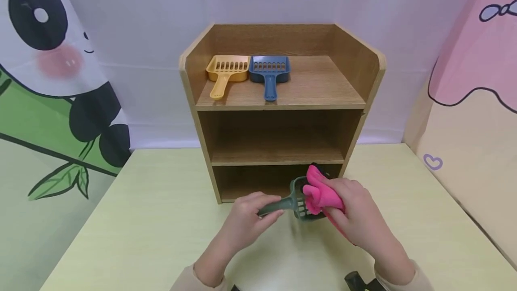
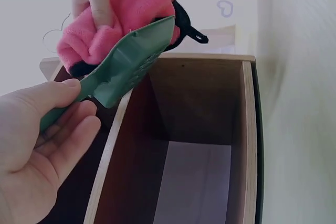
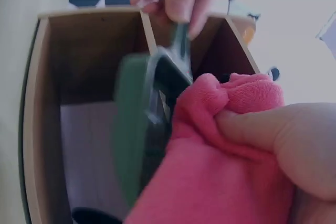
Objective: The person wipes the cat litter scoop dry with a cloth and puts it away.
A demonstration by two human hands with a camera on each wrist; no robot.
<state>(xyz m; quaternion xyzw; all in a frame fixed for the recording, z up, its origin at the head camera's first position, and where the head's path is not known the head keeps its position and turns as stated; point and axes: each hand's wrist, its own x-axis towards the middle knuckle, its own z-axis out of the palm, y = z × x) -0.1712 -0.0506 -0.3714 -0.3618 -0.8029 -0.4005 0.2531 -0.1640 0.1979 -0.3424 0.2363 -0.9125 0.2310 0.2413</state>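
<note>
My left hand (image 1: 251,216) grips the handle of a dark green slotted litter scoop (image 1: 298,202), thumb on top and fingers below. The scoop is held above the table in front of the shelf, its head toward the right. My right hand (image 1: 355,212) holds a bunched pink cloth (image 1: 321,192) against the scoop's basin, covering part of its slots. In the left wrist view the cloth (image 2: 121,19) lies behind the scoop (image 2: 126,69), with a black part showing beside it. In the right wrist view the thumb presses into the cloth (image 3: 210,145) next to the blurred scoop (image 3: 134,124).
A wooden shelf unit (image 1: 278,108) stands at the back of the pale table (image 1: 161,237). On its top board a yellow scoop (image 1: 228,68) and a blue scoop (image 1: 269,71) lie side by side. A black object (image 1: 355,280) shows at the bottom edge, near the right sleeve.
</note>
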